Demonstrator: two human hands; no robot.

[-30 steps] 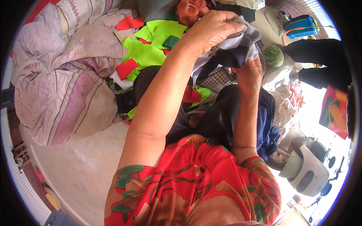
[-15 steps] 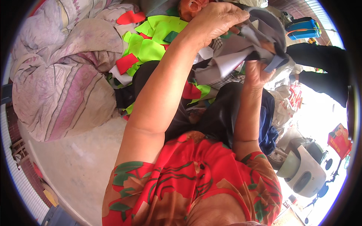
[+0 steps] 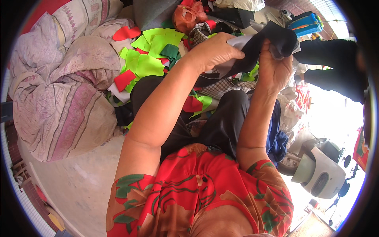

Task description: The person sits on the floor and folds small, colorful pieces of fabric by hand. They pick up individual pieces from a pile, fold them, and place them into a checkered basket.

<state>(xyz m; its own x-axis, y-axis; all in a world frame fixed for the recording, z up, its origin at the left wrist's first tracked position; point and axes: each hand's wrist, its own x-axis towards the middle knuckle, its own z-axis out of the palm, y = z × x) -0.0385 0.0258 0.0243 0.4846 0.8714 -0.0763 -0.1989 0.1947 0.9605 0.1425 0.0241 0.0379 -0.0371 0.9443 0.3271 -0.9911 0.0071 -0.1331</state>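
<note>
- Head view, whole scene: clock hours are counted from the picture's middle.
- The dark-and-grey cloth (image 3: 256,49) hangs between the two hands toward half past one, raised above the checked fabric (image 3: 223,89).
- The left hand (image 3: 216,51), toward half past twelve, pinches the cloth's near edge between thumb and fingers.
- The right hand (image 3: 275,68), toward two o'clock, has its fingers curled up around the cloth's far end, where dark folds drape over the fingertips.
- Bright green pieces (image 3: 152,65) lie overlapping toward eleven o'clock, with a red piece (image 3: 124,80) at their lower left edge.
- An orange-red plastic bag (image 3: 189,17) sits at twelve o'clock.
- A large patterned fabric bundle (image 3: 59,114) bulges at nine o'clock.
- Toward two o'clock are a blue container (image 3: 306,25) and, lower, a pair of dark trouser legs (image 3: 329,53).
- A white-and-grey scooter (image 3: 327,173) stands near four o'clock.
- The wearer's red floral top (image 3: 197,185) fills six o'clock.
</note>
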